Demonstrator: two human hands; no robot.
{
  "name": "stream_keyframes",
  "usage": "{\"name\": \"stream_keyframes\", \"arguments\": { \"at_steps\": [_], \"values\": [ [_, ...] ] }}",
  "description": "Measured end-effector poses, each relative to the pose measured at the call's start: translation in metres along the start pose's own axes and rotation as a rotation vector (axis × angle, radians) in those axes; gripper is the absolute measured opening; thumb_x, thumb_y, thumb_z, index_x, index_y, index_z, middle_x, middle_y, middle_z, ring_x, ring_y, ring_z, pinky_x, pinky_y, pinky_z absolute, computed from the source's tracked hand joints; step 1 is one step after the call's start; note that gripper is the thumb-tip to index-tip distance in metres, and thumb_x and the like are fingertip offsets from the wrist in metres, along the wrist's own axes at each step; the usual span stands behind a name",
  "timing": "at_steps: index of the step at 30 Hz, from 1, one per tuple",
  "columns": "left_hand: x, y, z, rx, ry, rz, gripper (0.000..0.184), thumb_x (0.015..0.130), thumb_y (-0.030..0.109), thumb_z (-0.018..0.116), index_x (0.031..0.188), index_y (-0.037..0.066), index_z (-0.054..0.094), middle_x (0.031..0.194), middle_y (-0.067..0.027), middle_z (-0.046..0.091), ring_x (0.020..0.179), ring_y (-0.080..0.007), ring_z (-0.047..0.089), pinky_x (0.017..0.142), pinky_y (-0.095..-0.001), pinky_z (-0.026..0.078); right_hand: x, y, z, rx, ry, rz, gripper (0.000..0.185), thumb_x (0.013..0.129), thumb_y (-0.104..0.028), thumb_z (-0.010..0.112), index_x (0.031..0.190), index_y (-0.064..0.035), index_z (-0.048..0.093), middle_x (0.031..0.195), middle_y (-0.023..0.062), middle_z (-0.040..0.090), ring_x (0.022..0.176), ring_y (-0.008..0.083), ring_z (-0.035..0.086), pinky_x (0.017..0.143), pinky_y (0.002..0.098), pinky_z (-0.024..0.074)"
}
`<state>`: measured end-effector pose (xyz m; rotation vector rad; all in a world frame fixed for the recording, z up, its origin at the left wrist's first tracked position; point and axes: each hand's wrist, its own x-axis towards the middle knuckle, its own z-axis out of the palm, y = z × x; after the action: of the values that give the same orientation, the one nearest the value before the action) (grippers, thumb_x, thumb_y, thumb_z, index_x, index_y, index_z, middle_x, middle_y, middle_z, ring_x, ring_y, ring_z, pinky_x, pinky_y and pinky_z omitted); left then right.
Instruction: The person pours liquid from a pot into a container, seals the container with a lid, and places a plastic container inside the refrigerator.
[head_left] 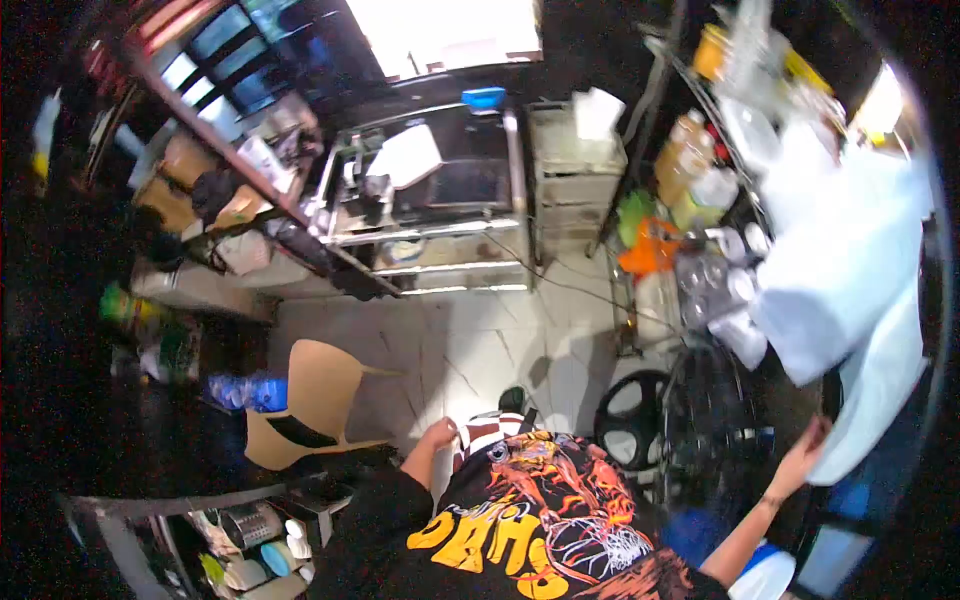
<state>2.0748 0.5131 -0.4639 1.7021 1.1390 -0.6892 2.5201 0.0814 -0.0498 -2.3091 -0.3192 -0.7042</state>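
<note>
My left hand is low in front of my body, with its fingers curled in. It is right beside a brown-and-white checkered cloth at my waist; whether it grips that cloth is not clear. On the right, my right hand reaches out with its fingers closed at the edge of a light blue cloth. The cloth hangs down from a large pale bundle, which is washed out by the light.
A tan chair stands on the tiled floor to the left. Ahead is a metal-framed counter with a blue bowl. Bottles and an orange bag crowd the right-hand shelf. A black wheel-like ring is near my right side.
</note>
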Motion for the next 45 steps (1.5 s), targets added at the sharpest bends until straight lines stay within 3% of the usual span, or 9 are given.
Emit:
{"name": "stream_keyframes", "arguments": {
  "at_steps": [9, 15, 16, 21, 25, 27, 32, 34, 45],
  "values": [
    [-0.048, 0.135, -0.205, 0.306, 0.232, 0.503, 0.032, 0.079, 0.033, 0.058, 0.100, 0.008, 0.055, 0.099, -0.0143, 0.061, 0.092, -0.0323, 0.058, 0.074, -0.0429, 0.048, -0.114, -0.286, 0.146, 0.274, -0.807, -0.424, 0.024, 0.084, -0.012, 0.052, 0.064, 0.0002, 0.056, 0.062, 0.0115, 0.057, 0.062, 0.0247, 0.056, 0.060, 0.0314, 0.0430],
    [-0.154, 0.288, -0.227, -0.124, 0.538, 1.211, 0.045, 0.079, 0.021, 0.058, 0.120, 0.007, 0.048, 0.123, -0.0134, 0.049, 0.114, -0.0309, 0.046, 0.094, -0.0403, 0.038, -0.169, -0.300, 0.294, 1.088, -1.422, 1.145, 0.054, 0.094, -0.050, 0.026, 0.120, -0.0079, 0.047, 0.120, 0.0084, 0.052, 0.109, 0.0172, 0.046, 0.090, 0.0382, 0.0359],
    [-0.158, 0.299, -0.218, -0.035, 0.565, 1.264, 0.047, 0.081, 0.025, 0.051, 0.125, 0.008, 0.046, 0.129, -0.0119, 0.046, 0.122, -0.0287, 0.040, 0.100, -0.0419, 0.030, -0.176, -0.303, 0.303, 1.018, -1.590, 0.507, 0.055, 0.093, -0.049, 0.028, 0.127, -0.0080, 0.038, 0.127, 0.0096, 0.044, 0.114, 0.0206, 0.044, 0.093, 0.0394, 0.0355],
    [-0.136, 0.278, -0.239, -0.033, 0.736, 1.348, 0.052, 0.088, 0.039, 0.035, 0.127, 0.008, 0.047, 0.137, -0.0102, 0.039, 0.127, -0.0292, 0.034, 0.104, -0.0445, 0.019, -0.177, -0.386, 0.322, 1.322, -1.729, 0.336, 0.059, 0.091, -0.050, 0.030, 0.133, -0.0089, 0.029, 0.132, 0.0099, 0.036, 0.120, 0.0242, 0.039, 0.101, 0.0420, 0.0290],
    [-0.120, 0.256, -0.266, 0.036, 0.830, 1.077, 0.055, 0.084, 0.045, 0.044, 0.130, 0.015, 0.044, 0.132, -0.0075, 0.044, 0.126, -0.0243, 0.036, 0.103, -0.0461, 0.020, -0.182, -0.371, 0.371, 0.833, -1.632, -0.373, 0.059, 0.090, -0.054, 0.031, 0.128, -0.0088, 0.039, 0.121, 0.0075, 0.048, 0.116, 0.0235, 0.042, 0.097, 0.0443, 0.0320],
    [-0.095, 0.235, -0.253, -0.225, 0.598, 0.705, 0.062, 0.083, 0.053, 0.046, 0.130, 0.012, 0.043, 0.128, -0.0130, 0.047, 0.121, -0.0312, 0.041, 0.100, -0.0432, 0.028, -0.166, -0.362, 0.393, 1.130, -2.207, 1.461, 0.060, 0.091, -0.052, 0.034, 0.133, -0.0095, 0.034, 0.126, 0.0083, 0.045, 0.120, 0.0267, 0.039, 0.099, 0.0451, 0.0303],
    [0.000, 0.118, -0.107, -0.457, -0.286, 0.166, 0.065, 0.086, 0.056, 0.042, 0.119, 0.000, 0.051, 0.121, -0.0201, 0.051, 0.110, -0.0275, 0.049, 0.097, -0.0399, 0.034, -0.159, -0.195, 0.476, 0.040, -2.267, -1.051, 0.057, 0.090, -0.046, 0.042, 0.131, -0.0063, 0.040, 0.125, 0.0078, 0.050, 0.110, 0.0194, 0.050, 0.093, 0.0344, 0.0395],
    [-0.009, 0.112, -0.076, -0.805, 0.189, 0.315, 0.050, 0.090, 0.043, 0.045, 0.118, 0.003, 0.053, 0.118, -0.0143, 0.054, 0.112, -0.0218, 0.046, 0.095, -0.0347, 0.036, -0.156, -0.103, 0.495, 0.450, -2.558, 0.973, 0.054, 0.093, -0.042, 0.040, 0.128, -0.0009, 0.043, 0.120, 0.0095, 0.054, 0.104, 0.0196, 0.056, 0.091, 0.0315, 0.0425],
    [-0.015, 0.105, -0.068, -1.260, 0.218, -0.408, 0.046, 0.073, 0.056, 0.060, 0.089, 0.014, 0.070, 0.078, -0.0006, 0.064, 0.061, -0.0164, 0.051, 0.055, -0.0315, 0.039, -0.101, -0.169, 0.577, -0.197, -2.123, 0.148, 0.052, 0.086, -0.043, 0.048, 0.119, -0.0028, 0.050, 0.111, 0.0110, 0.059, 0.098, 0.0214, 0.058, 0.086, 0.0337, 0.0446]
  ]
}}
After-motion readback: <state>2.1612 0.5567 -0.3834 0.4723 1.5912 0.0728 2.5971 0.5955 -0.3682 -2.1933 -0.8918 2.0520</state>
